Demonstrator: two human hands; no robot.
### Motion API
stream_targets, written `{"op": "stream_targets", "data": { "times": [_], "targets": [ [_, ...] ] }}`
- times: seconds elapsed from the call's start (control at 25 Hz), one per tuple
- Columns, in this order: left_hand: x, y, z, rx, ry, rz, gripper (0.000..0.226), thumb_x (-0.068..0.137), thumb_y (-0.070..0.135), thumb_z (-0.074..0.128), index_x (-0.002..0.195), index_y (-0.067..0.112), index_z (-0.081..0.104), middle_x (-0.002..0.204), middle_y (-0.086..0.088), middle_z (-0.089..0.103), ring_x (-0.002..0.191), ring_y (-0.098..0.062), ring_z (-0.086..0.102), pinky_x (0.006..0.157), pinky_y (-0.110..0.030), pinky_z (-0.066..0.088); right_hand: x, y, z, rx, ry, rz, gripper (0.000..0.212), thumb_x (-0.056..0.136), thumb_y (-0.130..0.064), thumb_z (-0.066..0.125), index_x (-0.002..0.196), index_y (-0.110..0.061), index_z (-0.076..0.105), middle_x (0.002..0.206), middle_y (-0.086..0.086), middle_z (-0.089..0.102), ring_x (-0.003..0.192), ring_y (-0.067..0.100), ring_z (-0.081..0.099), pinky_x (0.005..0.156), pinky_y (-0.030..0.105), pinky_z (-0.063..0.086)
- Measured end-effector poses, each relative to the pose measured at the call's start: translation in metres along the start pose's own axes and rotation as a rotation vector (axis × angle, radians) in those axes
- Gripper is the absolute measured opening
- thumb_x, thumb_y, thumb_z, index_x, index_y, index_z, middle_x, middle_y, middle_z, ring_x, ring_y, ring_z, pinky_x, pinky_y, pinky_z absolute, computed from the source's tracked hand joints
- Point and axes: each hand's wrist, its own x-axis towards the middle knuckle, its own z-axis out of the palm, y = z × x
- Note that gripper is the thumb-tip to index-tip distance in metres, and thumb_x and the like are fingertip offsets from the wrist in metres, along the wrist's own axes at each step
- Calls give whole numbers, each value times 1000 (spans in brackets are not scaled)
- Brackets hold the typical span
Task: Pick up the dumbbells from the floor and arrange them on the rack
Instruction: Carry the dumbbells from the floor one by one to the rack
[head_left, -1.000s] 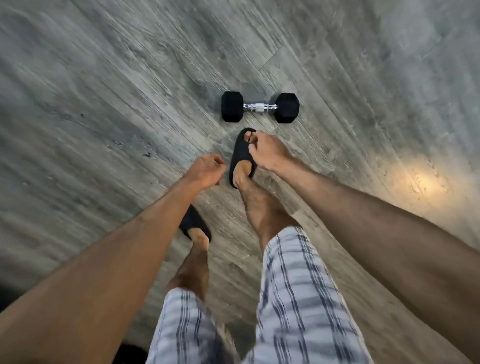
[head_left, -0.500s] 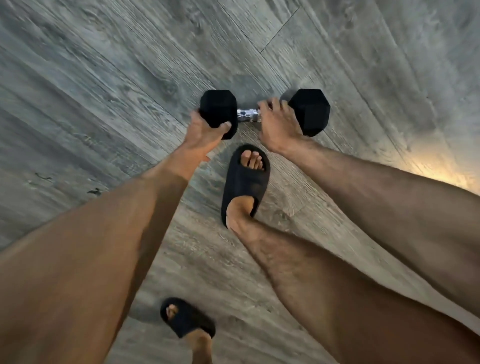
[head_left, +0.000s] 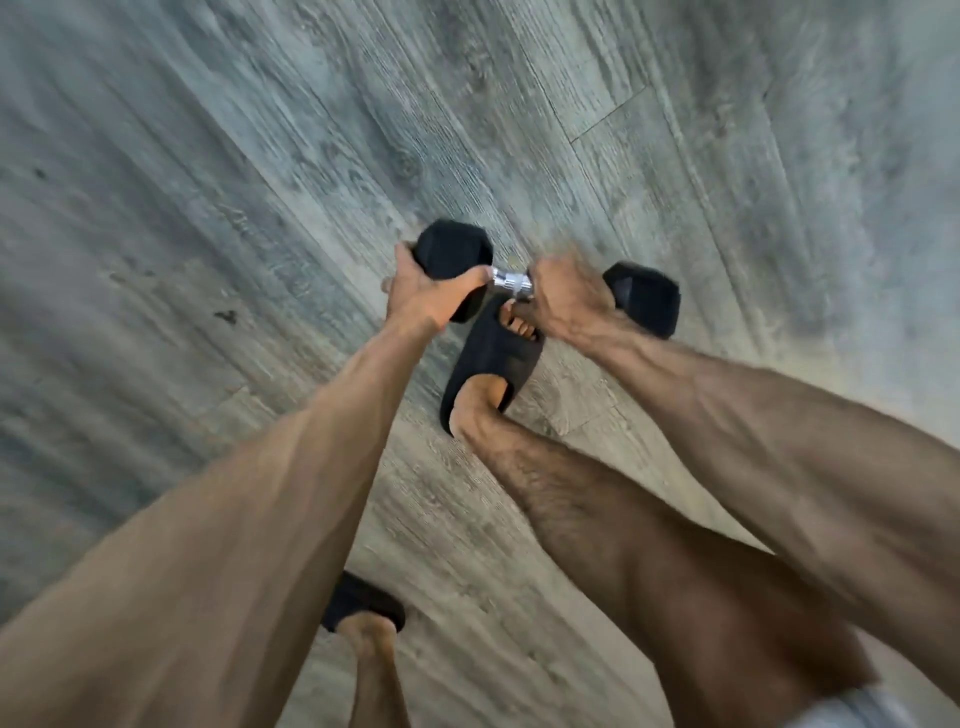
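A black hex dumbbell (head_left: 647, 301) with a chrome handle hangs level above the grey wood floor, just over the toes of my front foot. My left hand (head_left: 423, 293) cups the underside of its left head. My right hand (head_left: 566, 296) is wrapped around the handle next to the right head. A short piece of chrome handle shows between the two hands. No rack is in view.
My front foot in a black slide sandal (head_left: 493, 364) stands right under the dumbbell. The other sandalled foot (head_left: 363, 605) is behind, near the bottom. Grey plank floor (head_left: 260, 156) spreads all around.
Both hands reached the dumbbell, closed on it and raised it off the floor. It now sits over my front toes. My view has swung and blurred.
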Motion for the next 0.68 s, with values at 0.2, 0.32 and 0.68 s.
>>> {"op": "stream_targets", "data": {
  "times": [0.2,0.32,0.68],
  "targets": [
    [-166,-31,-89,-263,95,-52,92,47,61,84,123,28,44,124,-1,52,111,-21,58,94,-45,55,-141,-89,-46,-161,-89,-134,32,81,-45,63,92,-16,58,87,9,60,79,31,59,66,34,41],
    [-279,-65,-153,-478,140,-40,84,60,50,88,130,25,48,118,6,58,105,-12,60,94,-35,55,-248,-155,-75,-262,-142,-234,31,80,-46,63,87,-16,60,82,8,62,80,33,64,65,32,40],
    [-496,-237,-285,-898,227,-76,88,45,64,88,121,29,60,118,4,69,106,-14,66,95,-40,55,-470,-343,-61,-603,-230,-551,27,81,-37,62,94,-13,61,88,10,68,72,31,59,64,32,41]
  ]
}}
